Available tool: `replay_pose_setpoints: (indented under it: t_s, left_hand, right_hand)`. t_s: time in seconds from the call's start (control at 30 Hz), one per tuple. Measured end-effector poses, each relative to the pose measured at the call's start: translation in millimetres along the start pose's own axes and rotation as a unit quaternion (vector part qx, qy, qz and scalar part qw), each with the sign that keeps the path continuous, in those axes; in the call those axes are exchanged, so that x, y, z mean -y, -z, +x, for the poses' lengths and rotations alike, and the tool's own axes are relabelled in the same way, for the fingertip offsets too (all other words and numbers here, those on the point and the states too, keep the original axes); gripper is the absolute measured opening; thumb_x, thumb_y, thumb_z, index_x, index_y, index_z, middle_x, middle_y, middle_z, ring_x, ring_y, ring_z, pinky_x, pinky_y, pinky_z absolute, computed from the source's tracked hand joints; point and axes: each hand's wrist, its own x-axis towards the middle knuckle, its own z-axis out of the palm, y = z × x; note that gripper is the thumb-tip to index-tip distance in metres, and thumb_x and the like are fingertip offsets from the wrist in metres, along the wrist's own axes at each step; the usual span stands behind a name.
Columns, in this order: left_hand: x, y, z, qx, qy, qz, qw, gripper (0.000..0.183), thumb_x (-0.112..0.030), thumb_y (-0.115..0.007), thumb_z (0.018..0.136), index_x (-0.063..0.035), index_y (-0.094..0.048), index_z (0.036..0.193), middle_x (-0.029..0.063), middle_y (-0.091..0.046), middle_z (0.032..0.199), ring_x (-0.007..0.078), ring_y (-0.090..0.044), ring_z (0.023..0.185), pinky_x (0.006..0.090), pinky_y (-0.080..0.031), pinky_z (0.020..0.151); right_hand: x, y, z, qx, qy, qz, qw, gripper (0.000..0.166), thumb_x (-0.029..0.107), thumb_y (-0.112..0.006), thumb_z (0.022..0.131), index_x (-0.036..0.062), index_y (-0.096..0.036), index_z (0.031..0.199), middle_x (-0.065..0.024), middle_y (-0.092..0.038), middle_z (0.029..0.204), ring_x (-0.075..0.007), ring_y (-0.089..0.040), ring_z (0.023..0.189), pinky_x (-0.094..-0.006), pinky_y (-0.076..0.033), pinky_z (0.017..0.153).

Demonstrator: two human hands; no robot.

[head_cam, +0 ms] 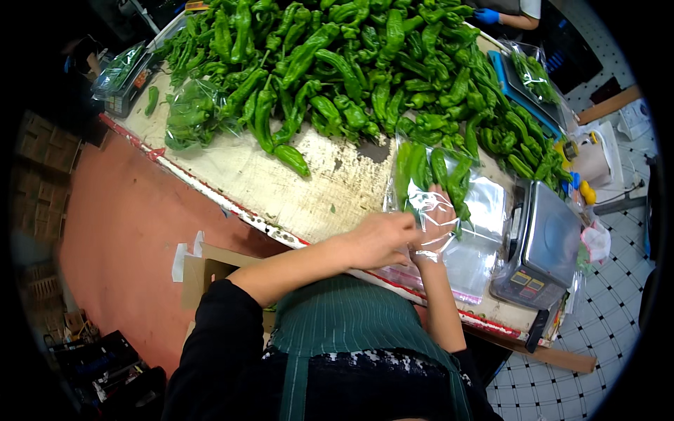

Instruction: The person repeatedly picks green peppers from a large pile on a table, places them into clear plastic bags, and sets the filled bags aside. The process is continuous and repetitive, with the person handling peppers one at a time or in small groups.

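A large heap of green peppers (337, 68) covers the far part of the worn worktable (310, 200). In front of my torso, a clear plastic bag (392, 197) holds several long green peppers (418, 166). My right hand (434, 226) lies under the shiny film of the bag, its fingers against the peppers; its grip is hard to make out. Just left of it, my left hand (387, 239) is slightly blurred, thumb and fingers close to the bag and the right wrist. Flat clear bags (476, 263) lie beneath and to the right.
A digital scale (550, 226) stands at the right. A filled bag of peppers (192, 113) lies at the left of the heap. Farther off are another scale (124, 100), a bagged portion (534, 76) and a co-worker's blue-gloved hand (487, 16). A cardboard box (192, 279) sits below the table edge.
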Motion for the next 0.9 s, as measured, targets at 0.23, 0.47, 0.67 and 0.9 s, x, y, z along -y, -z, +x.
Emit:
replay_pose_setpoints:
  t_s: [0.23,0.47,0.67,0.9]
  left_hand:
    - [149.4,87.1,-66.4,-0.388,0.471,0.129,0.782,0.028,-0.019,-0.074,0.084,-0.0039,-0.06,0.103,0.0109,-0.059,0.106,0.0244,-0.059,0.098,0.0389,-0.048,0.085]
    - [181.3,81.3,-69.3,-0.285,0.45,0.292,0.795,0.038,-0.024,-0.073,0.082,-0.0052,-0.061,0.113,0.0149,-0.06,0.113,0.0316,-0.06,0.104,0.042,-0.05,0.086]
    - [197.9,96.1,-57.6,-0.189,0.528,0.276,0.78,0.036,-0.029,-0.07,0.081,-0.0036,-0.067,0.105,0.0183,-0.07,0.098,0.0361,-0.065,0.095,0.0427,-0.053,0.082]
    - [136.7,100.3,-101.9,-0.196,0.336,-0.535,0.75,0.031,-0.03,-0.062,0.096,-0.0012,-0.068,0.106,0.0072,-0.071,0.101,0.0103,-0.059,0.079,0.0262,-0.048,0.073]
  right_hand:
    - [30.1,72.6,-90.0,0.084,-0.057,0.113,0.988,0.036,0.011,-0.068,0.082,-0.0025,-0.061,0.114,-0.0207,-0.059,0.123,-0.0405,-0.052,0.116,-0.0487,-0.039,0.1]
    - [41.4,98.6,-92.5,0.087,-0.095,0.187,0.974,0.01,0.0,-0.069,0.08,-0.0015,-0.067,0.09,-0.0168,-0.069,0.095,-0.0343,-0.065,0.089,-0.04,-0.052,0.078]
    - [59.6,110.8,-70.3,0.123,-0.062,0.202,0.97,0.01,0.0,-0.068,0.081,-0.0011,-0.068,0.091,-0.0173,-0.069,0.097,-0.0342,-0.066,0.088,-0.0393,-0.053,0.078]
    - [64.1,131.9,-61.1,0.183,-0.231,0.431,0.853,0.016,0.006,-0.064,0.091,-0.0018,-0.067,0.105,-0.0148,-0.069,0.102,-0.0226,-0.069,0.085,-0.0327,-0.056,0.074]
